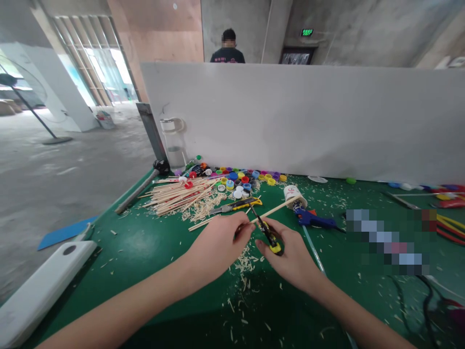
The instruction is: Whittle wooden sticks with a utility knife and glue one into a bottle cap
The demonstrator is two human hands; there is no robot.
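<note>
My left hand (220, 242) is closed around a thin wooden stick (279, 208), which slants up to the right towards a white paper cup (292, 195). My right hand (292, 252) grips a black and yellow utility knife (269, 236), its blade end lying across the stick just beside my left fingers. Beyond my hands, a second, yellow-handled utility knife (238, 206) rests on the green table (145, 271). Pale wood shavings (247, 264) are scattered below my hands. A blue glue gun (315, 219) lies to the right, its nozzle end at the cup.
A pile of wooden sticks (178, 196) and many coloured bottle caps (232, 177) lie along a white partition (290, 121). At left are a hammer (141, 189) and a long white case (47, 291). Cables (428, 300) trail at right. A person (228, 48) is behind the partition.
</note>
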